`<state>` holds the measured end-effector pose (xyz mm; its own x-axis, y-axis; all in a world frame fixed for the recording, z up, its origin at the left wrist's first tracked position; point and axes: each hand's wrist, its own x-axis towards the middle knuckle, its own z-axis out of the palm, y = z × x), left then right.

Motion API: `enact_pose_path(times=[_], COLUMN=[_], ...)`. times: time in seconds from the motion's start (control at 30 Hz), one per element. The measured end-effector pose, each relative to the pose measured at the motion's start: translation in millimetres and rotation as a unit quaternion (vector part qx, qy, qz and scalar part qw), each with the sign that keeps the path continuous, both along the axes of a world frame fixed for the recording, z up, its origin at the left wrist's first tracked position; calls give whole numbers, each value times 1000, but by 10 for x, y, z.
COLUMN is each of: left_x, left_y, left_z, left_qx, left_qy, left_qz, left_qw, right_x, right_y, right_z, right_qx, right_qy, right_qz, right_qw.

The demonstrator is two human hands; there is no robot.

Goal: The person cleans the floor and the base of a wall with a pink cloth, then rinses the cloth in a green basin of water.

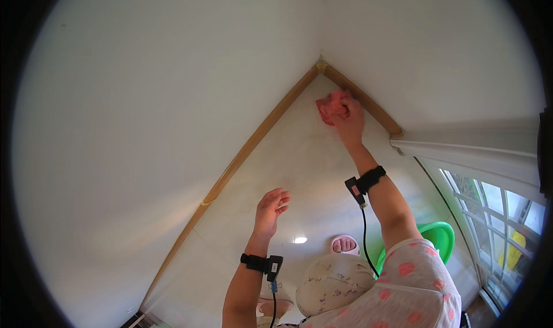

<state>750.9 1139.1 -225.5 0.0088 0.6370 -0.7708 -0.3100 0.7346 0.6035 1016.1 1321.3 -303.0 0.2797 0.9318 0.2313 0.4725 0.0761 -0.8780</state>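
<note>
My right hand (352,123) grips a crumpled pink cloth (330,107) low in the room's corner. Cloth and fingers are close against the brown baseboard (376,107) of the right-hand wall; whether the cloth touches the board or only the floor, I cannot tell. My left hand (271,211) hangs over the pale tiled floor (293,155), its fingers loosely curled and apart, with nothing in it. It is nearest to the long baseboard (259,131) along the left wall.
A green plastic basin (443,237) stands on the floor at right, partly behind my right arm. Beyond it is a white-framed glazed door (492,215). My knee and a pink slipper (345,243) are below. Black cabled wristbands (371,177) circle both forearms.
</note>
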Motion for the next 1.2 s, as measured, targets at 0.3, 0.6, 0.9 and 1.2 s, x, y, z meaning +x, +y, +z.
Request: enact_pose_path(times=[0.3,0.6,0.9,1.2], left_x=[18,-53,-80,-31], left_y=[45,57,-35,32], left_z=[-23,41,-60,7], left_qx=[-14,-17,-44,19], left_qy=[-4,6,9,-28], left_qz=[-7,4,-3,-7], left_qw=[1000,1000,999,999], right_x=[-523,-542,-555,221], right_y=[714,283,688,-449], right_z=[-363,-63,-311,-195], right_qx=[15,-99,58,-45], right_qy=[-223,-72,-173,-247], right_qz=[-15,330,24,23], right_qw=[974,936,983,968])
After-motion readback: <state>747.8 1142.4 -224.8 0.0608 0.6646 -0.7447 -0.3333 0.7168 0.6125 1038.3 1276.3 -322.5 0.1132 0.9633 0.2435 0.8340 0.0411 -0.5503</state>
